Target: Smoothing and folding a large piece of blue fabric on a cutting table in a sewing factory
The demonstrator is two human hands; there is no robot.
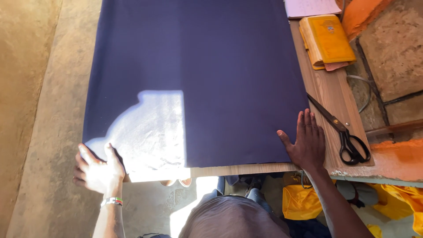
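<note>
Navy cloth (198,66) lay spread flat over a wooden table (335,94), covering nearly all of it and overhanging the left edge. A bright patch of sunlight fell across its near left part. The left hand (98,169) gripped the cloth's near left corner, fingers curled around the hanging edge, a striped wristband (111,202) on the wrist. The right hand (307,143) lay open and flat, fingers together, pressing on the cloth's near right corner and partly on the bare wood. Black scissors (341,132) rested closed on the table just beside that hand. Farther back sat a yellow book (328,39). Yellow fabric (302,202) was bundled below the table's near edge.
</note>
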